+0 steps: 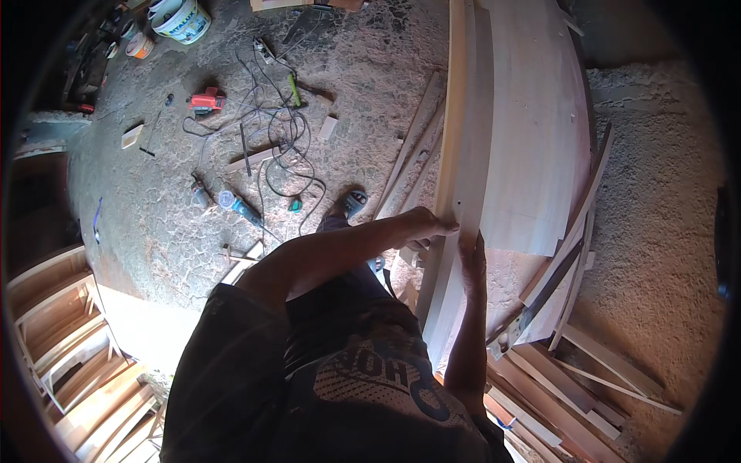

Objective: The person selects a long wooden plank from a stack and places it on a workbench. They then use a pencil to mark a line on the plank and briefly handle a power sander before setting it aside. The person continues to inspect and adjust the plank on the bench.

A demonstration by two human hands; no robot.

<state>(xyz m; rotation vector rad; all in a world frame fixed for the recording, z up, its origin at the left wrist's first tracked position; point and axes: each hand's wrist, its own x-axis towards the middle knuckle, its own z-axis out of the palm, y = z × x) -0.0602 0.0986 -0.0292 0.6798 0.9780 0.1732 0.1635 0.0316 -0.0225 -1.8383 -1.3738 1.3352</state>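
A long planed wooden board [476, 116] runs along the near edge of a low work surface, beside a paler strip of wood [452, 116]. My left hand [425, 226] grips the left side of the wood, its thumb on the upper face and its fingers curled partly out of sight below. Against the board's right edge lies my right hand [473, 260], fingers pointing away from me and close to the left thumb. A small dark hole or knot shows in the board just beyond my hands. To the right lies a wide pale panel [527, 127].
A handsaw [512, 338] and narrow slats lie at the right edge. Stacked boards [556, 388] are at lower right. On the floor are a red electric planer [206, 101], a blue angle grinder [240, 207], tangled cables [289, 133], offcuts and a white bucket [182, 23].
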